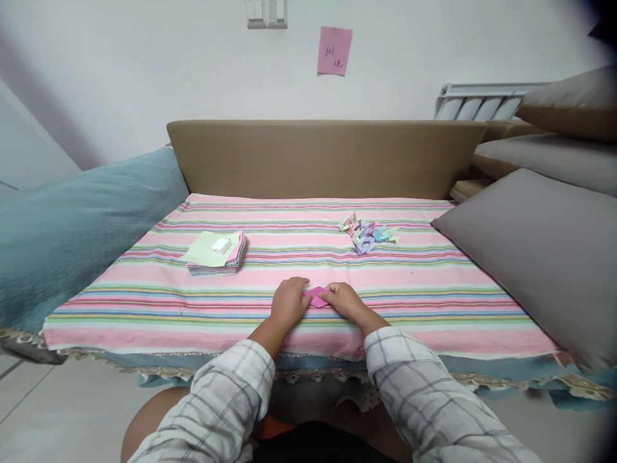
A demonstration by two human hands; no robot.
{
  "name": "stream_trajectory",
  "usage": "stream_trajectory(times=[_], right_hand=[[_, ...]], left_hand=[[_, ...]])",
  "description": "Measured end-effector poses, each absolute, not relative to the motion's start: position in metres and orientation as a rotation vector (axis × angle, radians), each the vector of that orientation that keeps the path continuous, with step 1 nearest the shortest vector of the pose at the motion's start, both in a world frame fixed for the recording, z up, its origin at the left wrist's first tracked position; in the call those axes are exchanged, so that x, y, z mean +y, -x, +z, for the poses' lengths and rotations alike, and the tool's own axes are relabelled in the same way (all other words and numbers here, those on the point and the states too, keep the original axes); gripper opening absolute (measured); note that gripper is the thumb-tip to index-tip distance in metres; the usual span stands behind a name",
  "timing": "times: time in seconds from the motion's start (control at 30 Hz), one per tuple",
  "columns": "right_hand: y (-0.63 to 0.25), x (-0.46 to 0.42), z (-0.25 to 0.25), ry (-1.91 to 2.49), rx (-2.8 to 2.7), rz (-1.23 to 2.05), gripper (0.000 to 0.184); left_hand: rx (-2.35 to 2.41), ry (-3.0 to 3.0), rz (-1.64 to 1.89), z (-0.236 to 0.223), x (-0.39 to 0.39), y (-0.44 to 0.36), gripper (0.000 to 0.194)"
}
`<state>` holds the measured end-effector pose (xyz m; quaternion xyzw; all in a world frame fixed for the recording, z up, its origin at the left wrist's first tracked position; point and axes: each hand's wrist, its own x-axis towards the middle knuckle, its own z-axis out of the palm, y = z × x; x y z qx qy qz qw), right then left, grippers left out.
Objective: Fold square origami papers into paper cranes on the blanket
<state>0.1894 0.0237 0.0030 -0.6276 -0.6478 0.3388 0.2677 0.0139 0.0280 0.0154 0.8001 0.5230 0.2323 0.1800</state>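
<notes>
Between my two hands, low over the striped cloth [270,263], is a small folded piece of bright pink paper [317,298] with angled edges. My left hand [290,299] is closed on its left end, thumb toward the paper. The right end is pinched between thumb and fingers of my right hand [343,298]. Some of the paper is hidden under the fingers. To the left lies a stack of coloured paper sheets [236,258], with a small white block [221,245] on top. Farther off to the right sits a heap of small folded paper figures [369,235] in pastel colours.
Behind the cloth rises a brown backrest [313,157]. A blue-covered armrest [91,218] borders the left side, and grey cushions [540,251] pile up on the right. A pink note [334,51] with handwriting is stuck to the wall beside light switches [267,11].
</notes>
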Motion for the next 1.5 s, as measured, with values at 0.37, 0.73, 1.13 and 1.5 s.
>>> stream_trajectory(times=[0.37, 0.73, 1.13, 1.5], right_hand=[[-0.190, 0.036, 0.005, 1.812, -1.855, 0.943, 0.025], [-0.182, 0.041, 0.023, 1.996, -2.027, 0.836, 0.030], [-0.188, 0.010, 0.009, 1.713, -2.059, 0.038, 0.022], [-0.188, -0.030, -0.045, 1.402, -2.409, -0.149, 0.062]], left_hand=[[1.005, -3.055, 0.708, -0.021, 0.004, 0.002, 0.035], [1.006, -3.063, 0.648, -0.023, 0.004, 0.001, 0.037], [1.035, -2.957, 0.584, -0.016, 0.003, -0.001, 0.037], [1.050, -2.938, 0.553, -0.015, 0.003, -0.001, 0.038]])
